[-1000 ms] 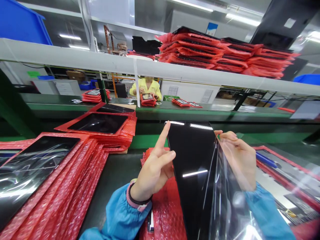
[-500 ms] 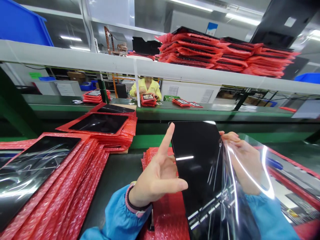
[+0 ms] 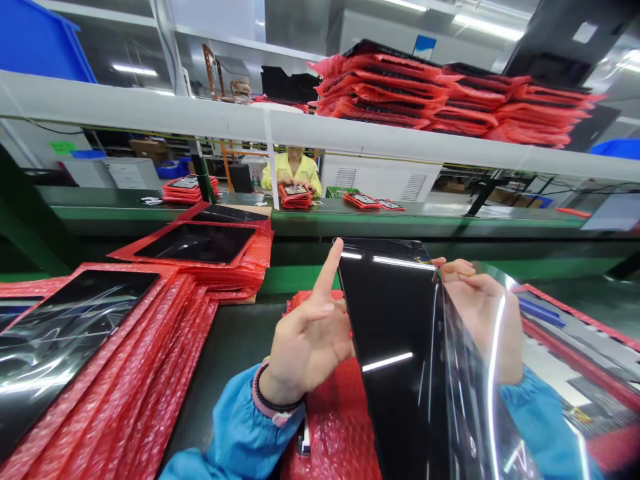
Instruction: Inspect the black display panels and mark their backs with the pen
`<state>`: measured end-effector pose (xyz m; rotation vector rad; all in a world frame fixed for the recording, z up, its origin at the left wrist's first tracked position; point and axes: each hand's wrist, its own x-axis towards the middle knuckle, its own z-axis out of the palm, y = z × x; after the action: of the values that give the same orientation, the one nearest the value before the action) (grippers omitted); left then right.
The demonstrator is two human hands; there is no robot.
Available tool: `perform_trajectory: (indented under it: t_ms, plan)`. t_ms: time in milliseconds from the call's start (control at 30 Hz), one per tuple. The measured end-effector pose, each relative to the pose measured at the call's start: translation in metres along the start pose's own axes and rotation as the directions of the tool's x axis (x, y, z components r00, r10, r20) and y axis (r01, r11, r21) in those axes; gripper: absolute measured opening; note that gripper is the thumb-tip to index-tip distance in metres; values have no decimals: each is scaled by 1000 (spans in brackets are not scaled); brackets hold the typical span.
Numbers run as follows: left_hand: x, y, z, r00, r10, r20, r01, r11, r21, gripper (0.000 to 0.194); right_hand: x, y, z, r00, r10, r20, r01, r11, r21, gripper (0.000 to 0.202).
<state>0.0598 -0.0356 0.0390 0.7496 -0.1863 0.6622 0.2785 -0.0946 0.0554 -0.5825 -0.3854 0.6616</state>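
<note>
A glossy black screen panel [image 3: 390, 333] stands tilted up in front of me, reflecting the ceiling lights. My left hand [image 3: 313, 333] holds it by its left edge, index finger stretched to the top corner, other fingers partly hidden behind. At the panel's right edge my right hand [image 3: 477, 300] is closed, pinching a clear plastic film [image 3: 480, 393] that hangs bowed off the panel's right side. Whether the right fingers also touch the panel, I cannot tell. Beneath the panel lies a stack of red bubble-wrap sleeves [image 3: 337, 427].
More screens on red bubble wrap [image 3: 165, 347] are piled at left, with another pile [image 3: 220, 267] behind. A blue pen-like tool [image 3: 543, 312] lies on an opened device [image 3: 575, 380] at right. An overhead shelf [image 3: 230, 120] carries red-wrapped stacks [image 3: 380, 90]. A person in yellow [image 3: 293, 173] sits opposite.
My left thumb has come off the panel's front and drawn back toward the fingers. The panel has tilted slightly, shifting its reflections. The film at the right has changed its curve.
</note>
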Motion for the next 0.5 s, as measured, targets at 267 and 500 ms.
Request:
perform_trajectory:
  t_ms: [267,500]
  plan:
    - [0,-2,-2,1000,8,-11,-8,1000,10,83,-1,-1,-4,996,9,87,3,991,-133,21]
    - [-10,-7,-2,999,-28,-23,30,992,124,92,-21,-1,-4,992,-112,-51,93,951,-296,41]
